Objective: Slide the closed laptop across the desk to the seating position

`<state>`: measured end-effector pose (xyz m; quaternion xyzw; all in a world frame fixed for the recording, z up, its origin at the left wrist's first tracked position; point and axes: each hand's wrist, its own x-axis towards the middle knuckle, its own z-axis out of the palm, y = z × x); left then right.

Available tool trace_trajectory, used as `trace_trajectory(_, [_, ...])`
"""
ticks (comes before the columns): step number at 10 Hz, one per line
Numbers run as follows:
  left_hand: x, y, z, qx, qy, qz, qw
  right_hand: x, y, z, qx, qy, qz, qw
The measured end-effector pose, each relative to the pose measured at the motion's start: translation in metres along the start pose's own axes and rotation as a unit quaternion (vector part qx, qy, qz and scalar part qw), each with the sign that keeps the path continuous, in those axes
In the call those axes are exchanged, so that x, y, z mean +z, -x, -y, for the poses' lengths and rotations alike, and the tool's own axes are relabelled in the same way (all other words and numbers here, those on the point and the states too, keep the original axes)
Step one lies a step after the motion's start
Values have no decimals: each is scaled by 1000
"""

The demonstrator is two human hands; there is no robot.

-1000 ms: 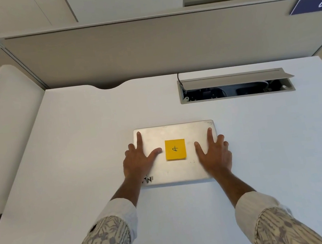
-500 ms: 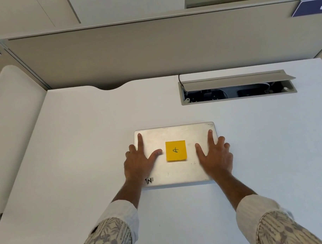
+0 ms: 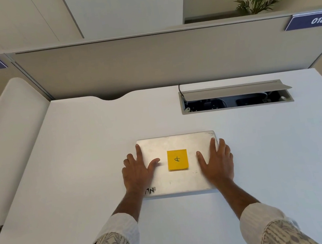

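A closed silver laptop [image 3: 176, 143] lies flat on the white desk [image 3: 81, 172], roughly in the middle. A yellow sticky note [image 3: 177, 159] with a handwritten mark sits on its lid. My left hand [image 3: 137, 173] lies flat over the laptop's left edge, with the index finger and thumb on the lid and the other fingers down the side. My right hand [image 3: 218, 163] mirrors it on the right edge. Both hands have spread fingers and press on the laptop.
An open cable hatch [image 3: 236, 100] with a raised flap is set into the desk behind the laptop, to the right. A beige partition [image 3: 148, 62] runs along the far edge. A white rounded divider [image 3: 6, 140] borders the left side. Bare desk surface lies between the laptop and me.
The view has shifted slightly, so everything sits a little lower in frame. The laptop and both hands keep their place on the desk.
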<state>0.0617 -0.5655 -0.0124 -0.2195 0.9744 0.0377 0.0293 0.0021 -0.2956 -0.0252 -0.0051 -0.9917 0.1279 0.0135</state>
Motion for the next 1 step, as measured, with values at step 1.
trace_trajectory(1, [-11,-1,-6,6,-31,-15,999,-4,0,8,-26,-20,-2,999])
